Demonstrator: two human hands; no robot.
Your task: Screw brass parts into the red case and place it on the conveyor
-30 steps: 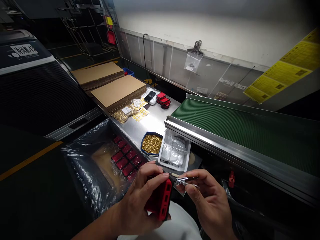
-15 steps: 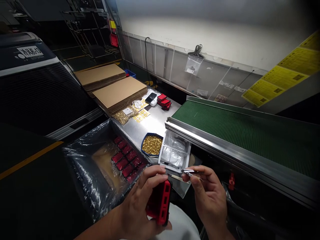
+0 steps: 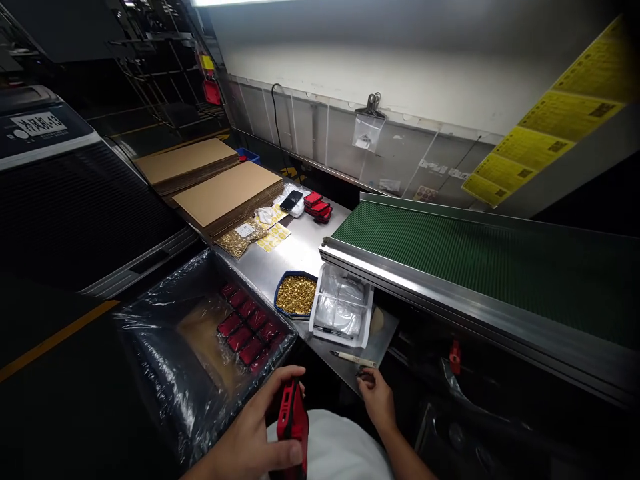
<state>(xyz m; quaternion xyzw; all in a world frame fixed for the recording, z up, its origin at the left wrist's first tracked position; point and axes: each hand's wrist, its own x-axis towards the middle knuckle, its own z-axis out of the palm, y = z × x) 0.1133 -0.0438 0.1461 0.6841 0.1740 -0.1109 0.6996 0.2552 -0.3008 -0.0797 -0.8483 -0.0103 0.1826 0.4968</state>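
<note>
My left hand (image 3: 253, 427) is closed around a red and black phone case (image 3: 294, 415), held upright on edge above my lap. At the front corner of the metal table, my right hand (image 3: 379, 401) has its fingers pinched together. Something small and dark shows at those fingertips, too small to name. Just beyond them lies a cream-handled tool (image 3: 354, 359) with a dark tip. A white tray (image 3: 320, 328) behind it contains clear plastic bags (image 3: 343, 313) and a black pen. Left of the tray, a blue dish (image 3: 278, 308) is full of small gold-coloured parts (image 3: 296, 295).
A plastic-lined bin (image 3: 150, 373) with rows of red cases (image 3: 250, 327) stands at left. A green conveyor belt (image 3: 440, 253) runs along the right. Flat cardboard (image 3: 227, 193), a phone (image 3: 291, 201), sticker sheets (image 3: 274, 237) and stacked red cases (image 3: 318, 207) occupy the far table.
My right hand has moved down and left to the table corner; the slim metal piece it held no longer shows clearly. The phone case has lowered left and turned. The view has shifted.
</note>
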